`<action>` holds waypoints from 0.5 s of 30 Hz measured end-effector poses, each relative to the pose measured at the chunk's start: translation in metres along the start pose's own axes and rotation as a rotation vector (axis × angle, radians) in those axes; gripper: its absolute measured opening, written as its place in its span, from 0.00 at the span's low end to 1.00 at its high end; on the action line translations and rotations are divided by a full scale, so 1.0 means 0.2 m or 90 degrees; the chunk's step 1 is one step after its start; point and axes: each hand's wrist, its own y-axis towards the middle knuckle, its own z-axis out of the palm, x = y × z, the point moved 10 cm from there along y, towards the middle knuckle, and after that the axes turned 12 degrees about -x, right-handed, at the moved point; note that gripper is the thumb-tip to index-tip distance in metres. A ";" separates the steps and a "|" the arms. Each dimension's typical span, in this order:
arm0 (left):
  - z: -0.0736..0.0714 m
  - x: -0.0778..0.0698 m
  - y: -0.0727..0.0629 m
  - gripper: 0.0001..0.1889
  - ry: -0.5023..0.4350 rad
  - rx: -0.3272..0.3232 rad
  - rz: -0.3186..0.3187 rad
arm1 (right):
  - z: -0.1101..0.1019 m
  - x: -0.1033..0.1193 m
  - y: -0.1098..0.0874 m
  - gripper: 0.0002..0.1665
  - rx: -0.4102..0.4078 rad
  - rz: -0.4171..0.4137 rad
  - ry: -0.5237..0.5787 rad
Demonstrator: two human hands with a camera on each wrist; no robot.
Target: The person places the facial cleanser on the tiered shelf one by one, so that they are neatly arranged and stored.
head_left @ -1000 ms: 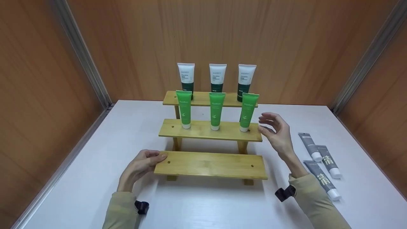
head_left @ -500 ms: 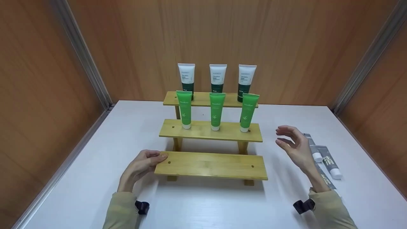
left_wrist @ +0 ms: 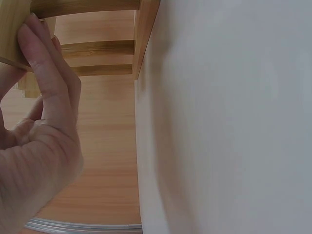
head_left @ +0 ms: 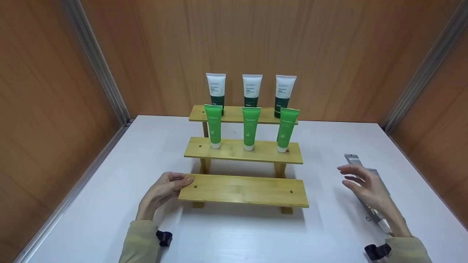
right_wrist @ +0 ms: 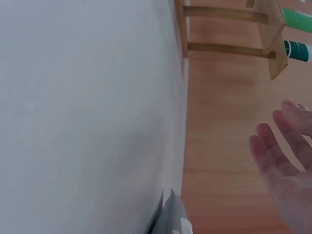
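The left hand (head_left: 163, 190) has its grip pinching the left end of the light bamboo three-tier stand (head_left: 243, 191)'s lowest board; the right hand (head_left: 369, 188)'s grip is spread and holds nothing, curved above flat grey tubes (head_left: 353, 159) lying on the white table (head_left: 241, 237). A tug from the left could topple the slim green tubes (head_left: 250, 126) or the white-and-dark-green tubes (head_left: 252, 89), all standing on narrow caps; a loose grasp on the right might drag a neighbouring grey tube. The right hand and forearm hide much of the grey tubes, which the right wrist view cuts off.
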 end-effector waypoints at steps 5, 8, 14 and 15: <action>0.00 0.00 0.00 0.27 0.002 -0.001 0.003 | -0.06 -0.05 -0.05 0.20 0.035 -0.002 -0.040; 0.00 0.00 0.00 0.26 0.004 0.000 0.004 | -0.09 -0.08 -0.06 0.20 0.050 -0.001 -0.053; 0.00 0.00 0.00 0.28 0.005 -0.001 0.003 | -0.13 -0.15 -0.11 0.21 0.075 0.029 -0.065; 0.00 0.00 0.00 0.28 0.004 -0.003 0.001 | -0.14 -0.16 -0.11 0.21 0.079 0.034 -0.069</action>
